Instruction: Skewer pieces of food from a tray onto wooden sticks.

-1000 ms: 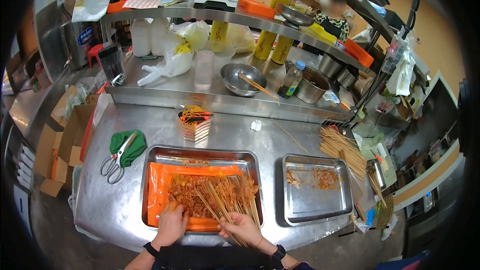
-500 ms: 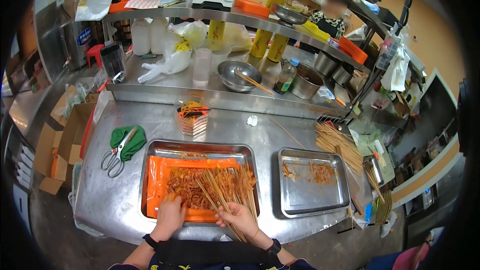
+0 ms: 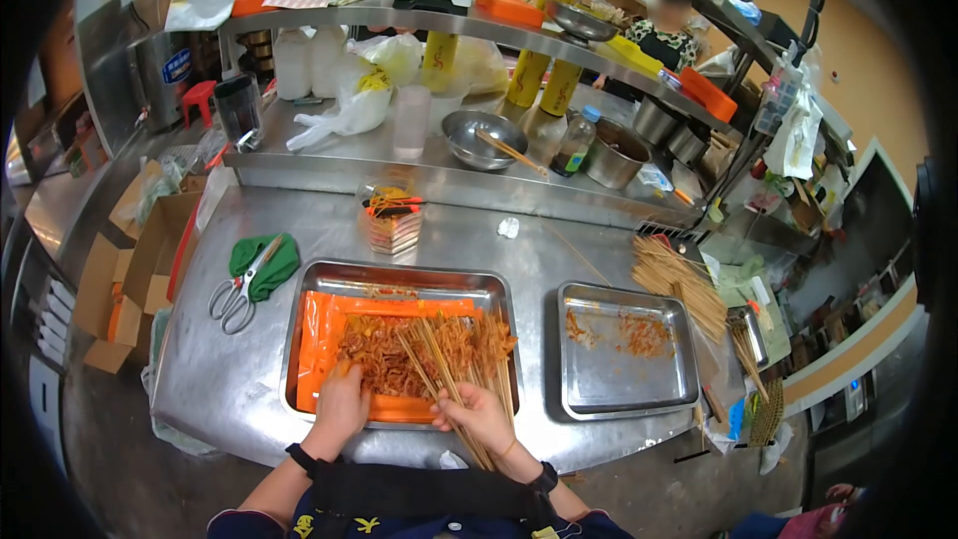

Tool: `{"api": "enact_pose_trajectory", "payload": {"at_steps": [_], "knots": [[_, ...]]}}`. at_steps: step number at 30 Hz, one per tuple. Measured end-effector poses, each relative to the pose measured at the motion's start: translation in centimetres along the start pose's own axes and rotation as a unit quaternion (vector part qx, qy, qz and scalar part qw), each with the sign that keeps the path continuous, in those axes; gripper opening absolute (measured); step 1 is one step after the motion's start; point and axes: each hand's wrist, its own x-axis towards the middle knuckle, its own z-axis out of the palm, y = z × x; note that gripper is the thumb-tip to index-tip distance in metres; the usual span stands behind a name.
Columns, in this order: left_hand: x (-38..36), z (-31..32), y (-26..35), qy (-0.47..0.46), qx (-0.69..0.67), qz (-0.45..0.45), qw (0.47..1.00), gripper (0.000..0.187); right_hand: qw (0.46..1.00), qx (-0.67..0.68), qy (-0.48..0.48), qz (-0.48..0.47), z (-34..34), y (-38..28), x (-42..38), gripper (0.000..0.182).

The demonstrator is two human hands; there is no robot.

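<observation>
A steel tray (image 3: 504, 282) in front of me holds an orange plastic bag (image 3: 317, 324) with red-brown seasoned meat strips (image 3: 384, 354) on it. Skewered pieces (image 3: 483, 337) lie at its right side, sticks toward me. My right hand (image 3: 477, 417) is closed around a bundle of bamboo skewers (image 3: 435, 359), slanting up left over the meat. My left hand (image 3: 342, 404) rests at the lower left of the meat, fingers curled in; its fingertips and anything in them are hidden.
A second steel tray (image 3: 629, 379) with sauce scraps stands right, beside a pile of bare skewers (image 3: 679, 284). Scissors (image 3: 239, 291) lie on a green cloth (image 3: 274, 265) at left. A clear container (image 3: 394, 225) stands behind the meat tray. Two people are beyond the shelf (image 3: 639, 68).
The view has shifted slightly, so the trays and table sit a little higher in it. Both hands keep nearly the same place at the meat, the right still holding the skewers.
</observation>
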Motion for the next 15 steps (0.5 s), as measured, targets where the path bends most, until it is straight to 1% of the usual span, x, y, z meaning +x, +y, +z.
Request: {"api": "enact_pose_trajectory", "payload": {"at_steps": [5,15], "knots": [[-0.13,-0.12,0.48,0.004,0.007,-0.021,1.0,0.013,1.0,0.001,-0.006,-0.018,-0.09,0.32,-0.02,0.014],[-0.32,0.08,0.65,0.042,0.041,-0.035,0.998,0.014,1.0,0.004,-0.012,-0.019,-0.13,0.34,-0.11,0.013]]}}
